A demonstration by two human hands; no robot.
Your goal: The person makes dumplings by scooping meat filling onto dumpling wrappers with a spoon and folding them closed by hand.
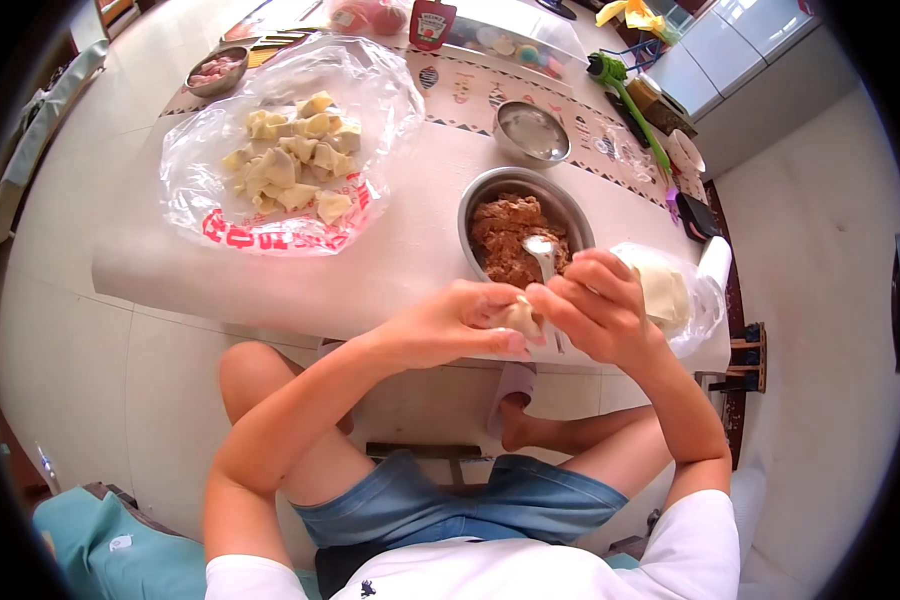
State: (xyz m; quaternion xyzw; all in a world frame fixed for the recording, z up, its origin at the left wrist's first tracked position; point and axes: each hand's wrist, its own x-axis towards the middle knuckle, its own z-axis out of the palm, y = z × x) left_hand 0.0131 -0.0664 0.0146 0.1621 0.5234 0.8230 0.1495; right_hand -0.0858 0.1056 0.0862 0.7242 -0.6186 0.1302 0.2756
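In front of the filling bowl, my left hand (450, 325) holds a pale, folded wonton (523, 320) between thumb and fingers. My right hand (602, 305) is closed, its fingertips against the wonton's right side. Just beyond my hands stands a metal bowl (467, 225) of brown minced filling (510, 228), with a metal spoon (540, 246) resting in it. To the right of my right hand lies a stack of wonton wrappers (662, 292) in a clear plastic bag. Finished wontons (288, 160) are piled on a plastic bag (195, 165) at the left.
A smaller metal bowl (533, 132) stands behind the filling. At the back are a bowl of pinkish meat (217, 70), a red ketchup packet (432, 24) and a clear plastic box (515, 40). A green-handled brush (632, 105) lies along the right edge.
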